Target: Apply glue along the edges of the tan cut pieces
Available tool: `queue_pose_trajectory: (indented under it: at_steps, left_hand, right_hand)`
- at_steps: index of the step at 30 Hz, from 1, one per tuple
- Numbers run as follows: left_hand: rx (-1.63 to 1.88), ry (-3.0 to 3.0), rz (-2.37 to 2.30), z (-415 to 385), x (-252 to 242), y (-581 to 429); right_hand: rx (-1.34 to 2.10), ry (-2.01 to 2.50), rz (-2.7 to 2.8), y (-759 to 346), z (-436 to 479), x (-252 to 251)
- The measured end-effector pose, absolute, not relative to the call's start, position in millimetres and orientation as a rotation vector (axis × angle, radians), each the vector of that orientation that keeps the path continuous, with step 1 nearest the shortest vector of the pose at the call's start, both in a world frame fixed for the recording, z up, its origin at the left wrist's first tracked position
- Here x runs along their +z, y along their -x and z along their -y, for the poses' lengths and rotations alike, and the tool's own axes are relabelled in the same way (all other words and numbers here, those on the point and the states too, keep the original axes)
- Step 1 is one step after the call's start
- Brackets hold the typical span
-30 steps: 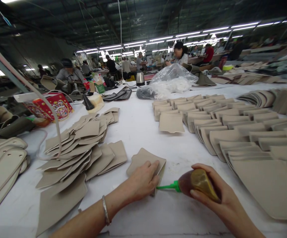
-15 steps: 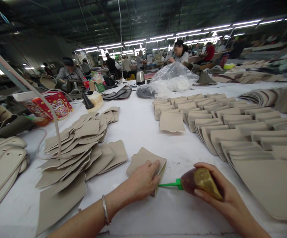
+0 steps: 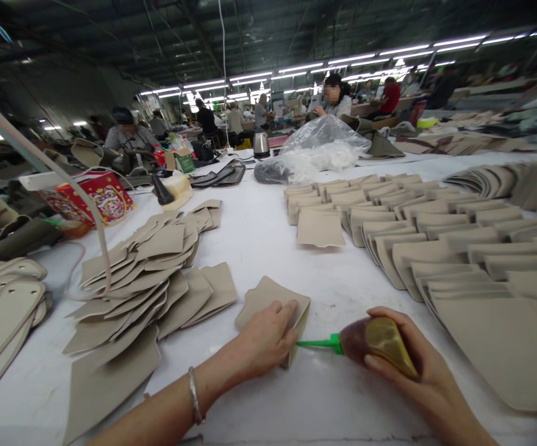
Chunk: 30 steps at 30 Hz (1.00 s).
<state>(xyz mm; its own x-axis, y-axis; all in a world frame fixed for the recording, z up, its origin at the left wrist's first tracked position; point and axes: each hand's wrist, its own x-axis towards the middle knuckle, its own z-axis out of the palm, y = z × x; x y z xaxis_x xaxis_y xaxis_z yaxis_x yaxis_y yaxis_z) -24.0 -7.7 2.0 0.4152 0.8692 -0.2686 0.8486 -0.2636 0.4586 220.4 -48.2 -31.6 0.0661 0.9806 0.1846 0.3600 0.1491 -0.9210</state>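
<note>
A folded beige leather piece (image 3: pixel 268 297) lies on the white table in front of me. My left hand (image 3: pixel 268 337) grips its right side, fingers on top and thumb by the edge; part of the piece is hidden under the hand. My right hand (image 3: pixel 417 359) is wrapped around a squeeze bottle (image 3: pixel 379 347) of amber-brown liquid, tilted on its side. Its thin green nozzle (image 3: pixel 319 342) points left, and the tip reaches the right edge of the leather piece near my left thumb.
Loose beige pieces (image 3: pixel 157 272) are heaped on the left, under a hanging hose (image 3: pixel 96 217). Rows of folded pieces (image 3: pixel 417 248) fill the right. A clear plastic bag (image 3: pixel 324 148), a kettle (image 3: pixel 261 145) and a red box (image 3: pixel 96 198) stand farther back. Co-workers sit beyond.
The view has shifted very slightly. Both hands keep their hold, and the nozzle tip stays at the edge of the leather piece, raised a touch.
</note>
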Motion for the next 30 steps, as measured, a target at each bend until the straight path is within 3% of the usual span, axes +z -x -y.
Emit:
queue_pose_trajectory:
  at_steps: [6, 15, 22, 30]
  left_hand:
    - [0.060, -2.128, -1.434, 8, 2, 25]
    - [0.055, -2.124, -1.445, 6, -2, 23]
    - [0.100, -2.117, -1.437, 6, -2, 25]
    - [0.154, -2.093, -1.429, 5, -4, 25]
  right_hand:
    - [0.887, 1.308, 1.500, -218, 46, -37]
    - [0.691, 1.398, 1.538, -241, 12, -31]
    - [0.913, 1.362, 1.489, -231, 25, -36]
    - [0.904, 1.393, 1.397, -230, 20, -30]
